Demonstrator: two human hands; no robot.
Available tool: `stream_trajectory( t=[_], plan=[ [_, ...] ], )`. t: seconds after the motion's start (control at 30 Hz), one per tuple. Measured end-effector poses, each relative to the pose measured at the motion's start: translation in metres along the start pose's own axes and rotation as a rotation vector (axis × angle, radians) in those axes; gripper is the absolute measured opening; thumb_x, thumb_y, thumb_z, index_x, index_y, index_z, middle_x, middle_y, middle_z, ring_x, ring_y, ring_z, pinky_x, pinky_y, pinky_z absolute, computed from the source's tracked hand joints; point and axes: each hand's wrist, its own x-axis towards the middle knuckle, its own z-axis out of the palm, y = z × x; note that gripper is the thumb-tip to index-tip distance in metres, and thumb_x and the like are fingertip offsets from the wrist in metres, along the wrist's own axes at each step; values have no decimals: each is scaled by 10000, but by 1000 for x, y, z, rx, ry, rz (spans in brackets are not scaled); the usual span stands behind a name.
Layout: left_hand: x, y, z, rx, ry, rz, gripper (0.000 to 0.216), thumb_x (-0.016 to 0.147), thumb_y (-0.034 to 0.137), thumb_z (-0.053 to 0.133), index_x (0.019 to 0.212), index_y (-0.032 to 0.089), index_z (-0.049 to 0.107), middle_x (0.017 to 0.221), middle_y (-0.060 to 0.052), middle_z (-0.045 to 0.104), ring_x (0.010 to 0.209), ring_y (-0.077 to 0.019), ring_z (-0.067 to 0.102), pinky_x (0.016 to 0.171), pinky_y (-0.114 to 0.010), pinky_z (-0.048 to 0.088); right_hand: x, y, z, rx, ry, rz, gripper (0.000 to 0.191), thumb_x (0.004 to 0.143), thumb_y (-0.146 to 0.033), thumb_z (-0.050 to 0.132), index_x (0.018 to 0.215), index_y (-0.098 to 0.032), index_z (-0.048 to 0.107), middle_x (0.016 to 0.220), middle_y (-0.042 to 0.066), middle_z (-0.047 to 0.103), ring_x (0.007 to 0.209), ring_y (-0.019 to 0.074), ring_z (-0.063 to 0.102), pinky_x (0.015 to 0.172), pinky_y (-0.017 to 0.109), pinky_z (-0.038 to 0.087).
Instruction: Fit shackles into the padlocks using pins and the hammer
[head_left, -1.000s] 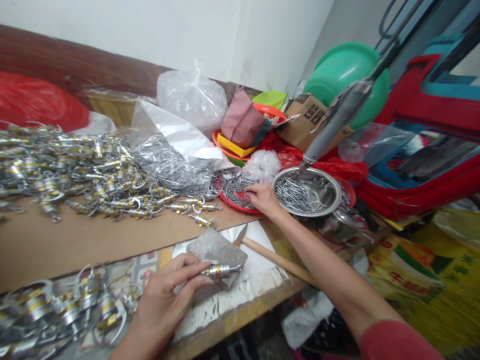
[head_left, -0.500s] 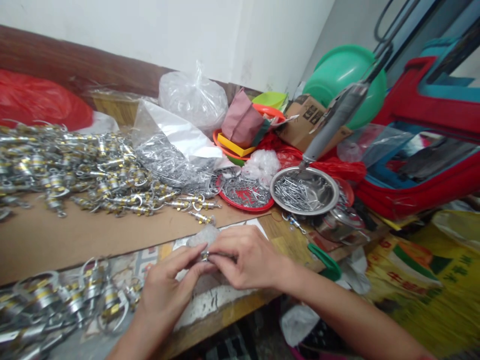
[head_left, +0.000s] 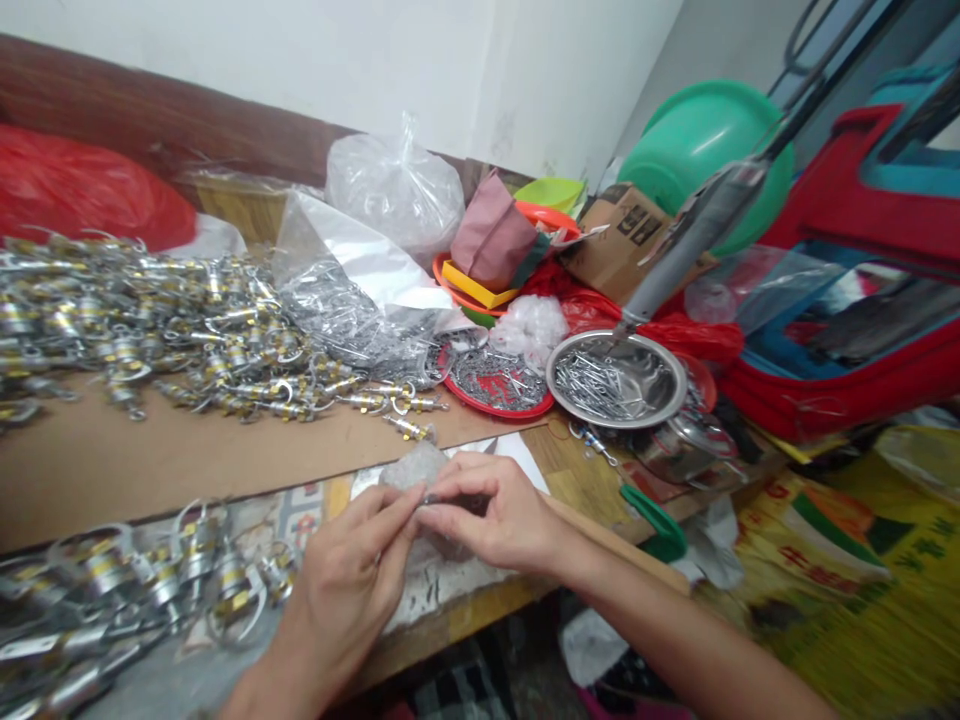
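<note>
Head view. The left hand (head_left: 349, 575) and the right hand (head_left: 501, 518) meet fingertip to fingertip, both pinched closed on one small metal fitting (head_left: 433, 497). The fingers hide most of the fitting, so its form cannot be told. It is held just above a grey stone block (head_left: 414, 466), which lies directly beyond the fingertips on the table edge (head_left: 480, 618).

To the left of the left hand, near the wrist, lies a heap of silver-and-gold swivel clasps (head_left: 142, 590). A larger heap of clasps (head_left: 150, 320) lies well beyond it on a brown cardboard sheet (head_left: 150, 465).

Beyond the right hand stands a red plate (head_left: 525, 409) of small metal pieces. To the right of the plate, touching it, stands a steel bowl (head_left: 670, 362) of pins. A grey power screwdriver (head_left: 690, 250) hangs tilted over the bowl. A green-handled tool (head_left: 654, 517) lies just right of the right forearm.
</note>
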Motion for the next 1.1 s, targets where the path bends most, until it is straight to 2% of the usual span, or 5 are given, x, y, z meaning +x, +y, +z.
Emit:
stream_trajectory(
  t=[0.3, 0.77, 0.83, 0.97, 1.1],
  plan=[
    [1, -4, 2, -17, 28, -116, 222, 744, 186, 586, 930, 203, 705, 745, -55, 711, 660, -180, 651, 610, -242, 485, 2, 13, 4, -59, 153, 5, 107, 764, -152, 591, 669, -156, 641, 643, -1, 589, 634, 111, 541, 604, 220, 417],
    [2, -3, 1, -149, 11, -232, 173, 725, 181, 582, 794, 217, 736, 708, -20, 699, 658, -146, 634, 607, -213, 470, -8, 18, 12, 78, 173, -57, 112, 783, -141, 581, 690, -149, 643, 680, 12, 589, 683, 116, 560, 650, 225, 451],
    [3, 0, -2, -187, -7, -358, 130, 721, 226, 608, 756, 236, 733, 725, -4, 699, 684, -147, 627, 636, -213, 462, -13, 20, 12, 22, 203, -129, 53, 767, -190, 612, 788, -147, 638, 741, 30, 603, 723, 130, 570, 664, 239, 469],
    [6, 5, -9, -295, -21, -596, 125, 715, 323, 624, 725, 228, 705, 728, 8, 692, 692, -155, 607, 639, -220, 454, -23, 27, 9, -258, 215, -456, 215, 767, -127, 588, 981, -144, 585, 891, 84, 629, 832, 152, 587, 706, 260, 494],
    [8, 8, -13, -214, -75, -553, 144, 734, 342, 599, 721, 223, 680, 699, 11, 658, 654, -154, 579, 615, -229, 428, -28, 31, 1, -514, 165, -709, 224, 819, -62, 466, 990, -123, 598, 944, 119, 650, 878, 172, 595, 701, 276, 499]
  ],
)
